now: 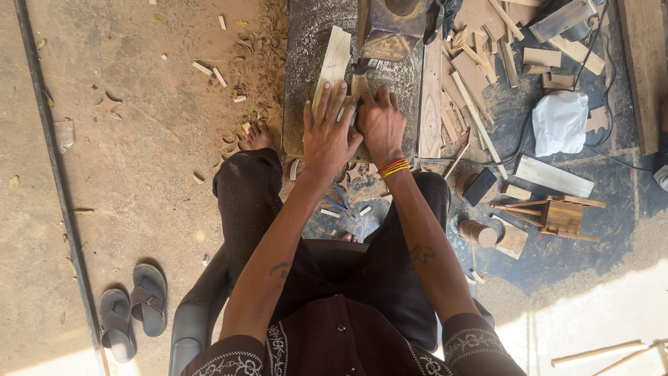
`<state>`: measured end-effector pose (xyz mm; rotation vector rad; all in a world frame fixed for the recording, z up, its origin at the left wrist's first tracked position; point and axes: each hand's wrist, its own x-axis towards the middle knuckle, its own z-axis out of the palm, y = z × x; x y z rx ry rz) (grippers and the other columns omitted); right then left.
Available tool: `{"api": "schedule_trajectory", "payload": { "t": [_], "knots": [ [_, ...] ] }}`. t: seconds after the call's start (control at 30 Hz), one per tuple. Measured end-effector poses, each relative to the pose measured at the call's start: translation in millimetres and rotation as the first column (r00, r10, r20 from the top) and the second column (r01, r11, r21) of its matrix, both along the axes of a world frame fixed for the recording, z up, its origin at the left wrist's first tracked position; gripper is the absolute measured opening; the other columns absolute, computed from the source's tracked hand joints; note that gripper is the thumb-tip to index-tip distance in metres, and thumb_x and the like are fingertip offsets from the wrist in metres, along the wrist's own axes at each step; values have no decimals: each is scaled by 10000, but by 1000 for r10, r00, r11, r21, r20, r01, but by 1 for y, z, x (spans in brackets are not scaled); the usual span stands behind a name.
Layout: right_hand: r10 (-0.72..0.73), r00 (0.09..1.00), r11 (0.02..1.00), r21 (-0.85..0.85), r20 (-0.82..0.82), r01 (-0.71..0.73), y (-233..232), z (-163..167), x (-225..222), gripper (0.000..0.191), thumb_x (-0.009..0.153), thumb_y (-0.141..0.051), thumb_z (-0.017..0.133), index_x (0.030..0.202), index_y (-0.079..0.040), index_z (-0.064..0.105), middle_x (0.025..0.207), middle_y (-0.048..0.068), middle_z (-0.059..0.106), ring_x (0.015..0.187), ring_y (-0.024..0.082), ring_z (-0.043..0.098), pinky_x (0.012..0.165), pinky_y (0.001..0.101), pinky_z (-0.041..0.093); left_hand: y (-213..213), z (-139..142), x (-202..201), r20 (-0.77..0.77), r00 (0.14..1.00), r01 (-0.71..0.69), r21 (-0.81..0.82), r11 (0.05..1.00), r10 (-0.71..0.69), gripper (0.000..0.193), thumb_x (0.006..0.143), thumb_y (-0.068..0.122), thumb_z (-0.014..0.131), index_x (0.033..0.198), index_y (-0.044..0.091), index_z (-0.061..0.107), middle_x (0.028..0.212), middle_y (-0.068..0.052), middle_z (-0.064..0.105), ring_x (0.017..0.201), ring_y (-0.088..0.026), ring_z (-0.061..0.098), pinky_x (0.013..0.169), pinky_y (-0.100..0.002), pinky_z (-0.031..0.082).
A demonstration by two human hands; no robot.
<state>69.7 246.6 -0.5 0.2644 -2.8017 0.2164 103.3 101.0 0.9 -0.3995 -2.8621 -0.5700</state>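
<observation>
I see both hands flat, fingers spread, no pinch: left hand (328, 132) and right hand (380, 122) pressing the wood strip (332, 69) on the saw table (299, 83) near the blade housing (390, 28); risk IMO: fingertips slip twd blade.

both arms stretched forward, left hand (328, 136) flat (fingers spread), right hand (380, 124) pressing palm-down

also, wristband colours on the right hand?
Red and yellow bands, at the right hand wrist; head view.

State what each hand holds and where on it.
Both left hand and right hand press flat on the near end of the pale wood strip; neither grips it.
</observation>
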Motion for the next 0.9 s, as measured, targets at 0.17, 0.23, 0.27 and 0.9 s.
{"api": "schedule_trajectory", "payload": {
  "t": [0.17,0.23,0.27,0.9],
  "knots": [
    [-1,1000,1000,1,-13,1,-1,2,1,593,890,-115,690,1460,-215,560,1057,98,624,932,265,673,600,362,618,2,-1,0,-49,999,-3,43,999,5,712,754,311,802,1414,143,594,1648,-83,338,1551,-319,201,1192,-679,275],
    [3,1000,1000,0,-23,-3,-1,4,-1,618,882,-117,695,1475,-213,552,1065,103,629,916,269,669,592,368,617,2,0,-1,-45,999,-6,42,999,8,716,748,303,799,1416,142,594,1646,-87,340,1548,-319,204,1187,-681,276],
    [4,1000,1000,-2,-28,-4,-1,5,-1,630,877,-118,697,1482,-212,548,1069,105,631,907,272,667,588,371,616,2,1,-2,-51,999,-8,41,999,10,721,750,299,796,1423,143,592,1644,-86,342,1547,-318,207,1188,-681,276],
    [-6,1000,999,40,28,5,3,-4,-5,620,916,-133,681,1509,-216,519,1113,114,651,939,273,694,623,363,639,6,1,-1,-49,998,-30,51,998,33,720,756,275,760,1445,153,588,1650,-73,340,1550,-306,221,1196,-675,279]
  ]
}}
